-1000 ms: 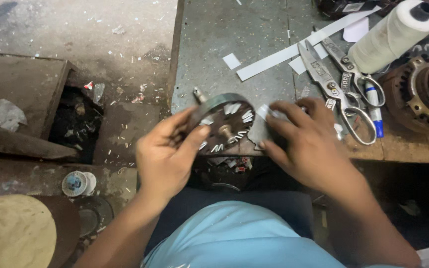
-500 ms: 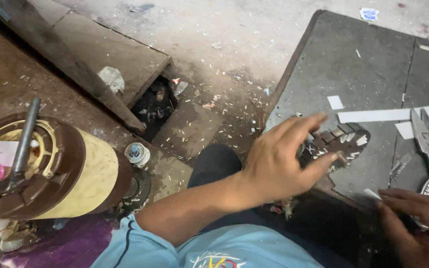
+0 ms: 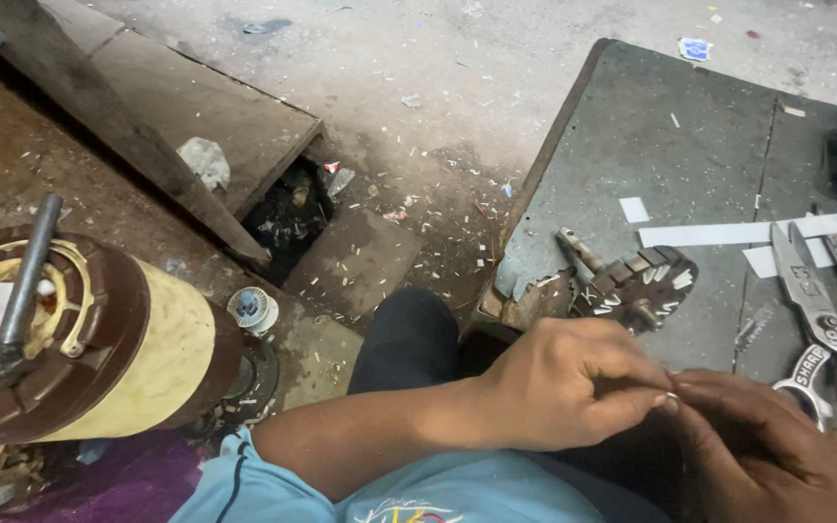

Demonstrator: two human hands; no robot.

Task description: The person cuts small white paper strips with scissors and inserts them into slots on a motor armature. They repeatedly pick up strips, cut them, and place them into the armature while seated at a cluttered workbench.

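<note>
- Head view: left hand (image 3: 573,387) and right hand (image 3: 777,446) meet fingertip to fingertip just off the near edge of the grey metal worktop (image 3: 690,145).
- Both hands are closed in a pinch on a small pale sliver (image 3: 671,396); what it is cannot be told.
- Round slotted dark metal rotor core with a short shaft (image 3: 632,283) lies on the worktop near its near-left corner, just beyond the left hand's knuckles. The shaft points away toward the left edge. The left hand is the nearer one; nothing stands between them.
- Steel scissors with looped handles (image 3: 821,320) lie along the near-right part, blades pointing away, close to the right hand.
- White paper strips (image 3: 728,234) lie beyond the rotor core.
- Brown and cream cylindrical motor housing (image 3: 99,339) stands on the floor, well to the left.
</note>
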